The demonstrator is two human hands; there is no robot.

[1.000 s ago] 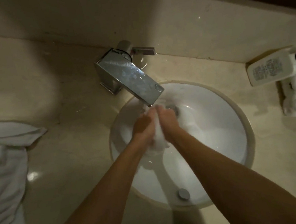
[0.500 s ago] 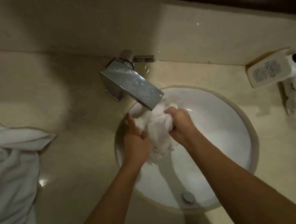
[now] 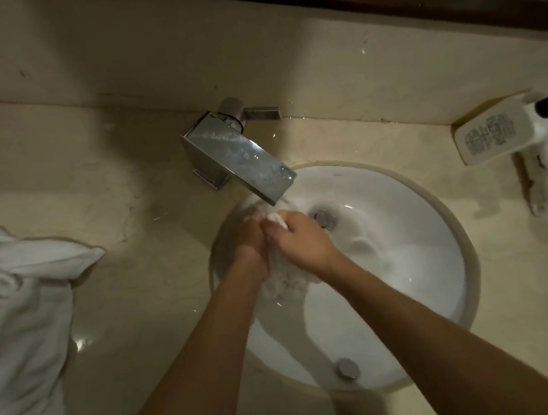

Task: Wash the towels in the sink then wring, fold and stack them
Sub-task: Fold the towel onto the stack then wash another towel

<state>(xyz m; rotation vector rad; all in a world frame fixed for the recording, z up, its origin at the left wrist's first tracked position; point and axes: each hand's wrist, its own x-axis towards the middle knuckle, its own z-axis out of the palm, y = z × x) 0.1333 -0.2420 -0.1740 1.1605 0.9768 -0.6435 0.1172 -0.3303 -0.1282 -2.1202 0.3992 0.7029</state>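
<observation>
Both hands now closer together, left hand (image 3: 251,243) and right hand (image 3: 302,241) clamped on towel (image 3: 286,281) (under faucet (image 3: 241,157)).

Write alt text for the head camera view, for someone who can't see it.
Both hands, left hand and right hand, grip a wet white towel under the chrome faucet over a round white sink. More white towels lie crumpled on the counter's left; a white bottle lies at right.
</observation>
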